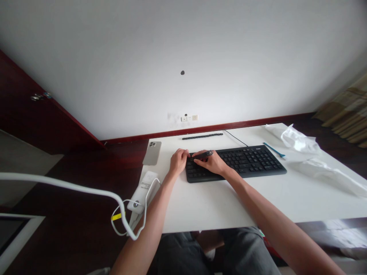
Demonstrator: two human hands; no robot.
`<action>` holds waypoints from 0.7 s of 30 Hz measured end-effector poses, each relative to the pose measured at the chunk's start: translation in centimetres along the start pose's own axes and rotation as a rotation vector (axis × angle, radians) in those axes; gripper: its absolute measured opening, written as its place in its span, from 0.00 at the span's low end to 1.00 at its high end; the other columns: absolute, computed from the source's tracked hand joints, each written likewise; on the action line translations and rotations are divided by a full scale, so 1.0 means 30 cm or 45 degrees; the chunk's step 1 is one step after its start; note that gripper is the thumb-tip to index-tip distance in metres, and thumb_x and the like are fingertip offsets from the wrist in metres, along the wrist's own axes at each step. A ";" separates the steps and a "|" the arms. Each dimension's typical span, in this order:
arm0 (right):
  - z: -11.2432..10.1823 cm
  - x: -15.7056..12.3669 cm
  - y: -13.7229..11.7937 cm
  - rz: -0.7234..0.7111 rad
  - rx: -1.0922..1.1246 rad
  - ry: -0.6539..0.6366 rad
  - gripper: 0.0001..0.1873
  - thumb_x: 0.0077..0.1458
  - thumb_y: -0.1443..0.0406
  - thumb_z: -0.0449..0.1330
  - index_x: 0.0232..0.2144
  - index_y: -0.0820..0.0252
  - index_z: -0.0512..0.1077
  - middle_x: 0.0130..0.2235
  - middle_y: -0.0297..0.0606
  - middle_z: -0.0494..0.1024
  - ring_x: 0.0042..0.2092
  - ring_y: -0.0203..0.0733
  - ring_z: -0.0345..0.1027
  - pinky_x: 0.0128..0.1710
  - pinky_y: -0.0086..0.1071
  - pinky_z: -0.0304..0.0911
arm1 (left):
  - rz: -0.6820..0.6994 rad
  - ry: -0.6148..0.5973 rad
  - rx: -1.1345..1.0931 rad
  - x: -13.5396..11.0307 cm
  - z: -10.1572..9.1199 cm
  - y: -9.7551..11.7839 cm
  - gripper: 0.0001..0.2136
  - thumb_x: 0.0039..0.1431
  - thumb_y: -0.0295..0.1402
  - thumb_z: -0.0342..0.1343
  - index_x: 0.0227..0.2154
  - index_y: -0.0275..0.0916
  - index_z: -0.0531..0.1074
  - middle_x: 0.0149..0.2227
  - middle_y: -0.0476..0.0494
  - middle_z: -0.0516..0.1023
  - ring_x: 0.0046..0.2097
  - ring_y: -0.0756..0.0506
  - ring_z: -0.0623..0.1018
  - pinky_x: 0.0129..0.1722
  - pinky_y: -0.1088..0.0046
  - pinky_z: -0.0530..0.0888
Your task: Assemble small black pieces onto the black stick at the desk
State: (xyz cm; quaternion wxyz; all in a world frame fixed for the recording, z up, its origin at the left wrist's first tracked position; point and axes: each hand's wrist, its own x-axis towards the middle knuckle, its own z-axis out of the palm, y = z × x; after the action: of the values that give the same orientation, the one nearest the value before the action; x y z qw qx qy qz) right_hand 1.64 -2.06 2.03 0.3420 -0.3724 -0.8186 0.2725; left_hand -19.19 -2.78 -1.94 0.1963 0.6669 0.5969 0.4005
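Left of centre lies a phone [151, 156]; mid-frame, my left hand [179, 161] curls at the black keyboard [255, 162], whether gripping I cannot tell; my right hand [214, 162] grips a dark pen-like tool [204, 154] over its keys.

No word, brand or number can be read with certainty. On the black keyboard [243, 162], a small pale logo [258, 148] stands at the far edge, towards the right end, its letters too blurred to make out. Pale marks show on many of the keys, too tiny to tell one character from another. The white device [142, 193] on the left side of the tabletop [200, 214] bears several short lines of dark print [145, 185] on its upper face, likewise too small to read.
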 end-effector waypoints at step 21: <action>0.007 -0.010 -0.002 0.001 0.041 0.023 0.12 0.60 0.62 0.65 0.46 0.54 0.82 0.43 0.37 0.86 0.38 0.44 0.79 0.41 0.35 0.72 | 0.105 -0.002 0.175 -0.007 0.017 -0.004 0.14 0.74 0.38 0.50 0.32 0.41 0.72 0.38 0.47 0.76 0.41 0.47 0.76 0.43 0.71 0.69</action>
State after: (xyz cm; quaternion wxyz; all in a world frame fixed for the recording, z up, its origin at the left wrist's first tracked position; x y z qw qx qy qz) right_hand 1.60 -2.36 1.85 0.3552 -0.3694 -0.8109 0.2825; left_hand -18.85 -2.84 -2.40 0.1338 0.7031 0.5948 0.3660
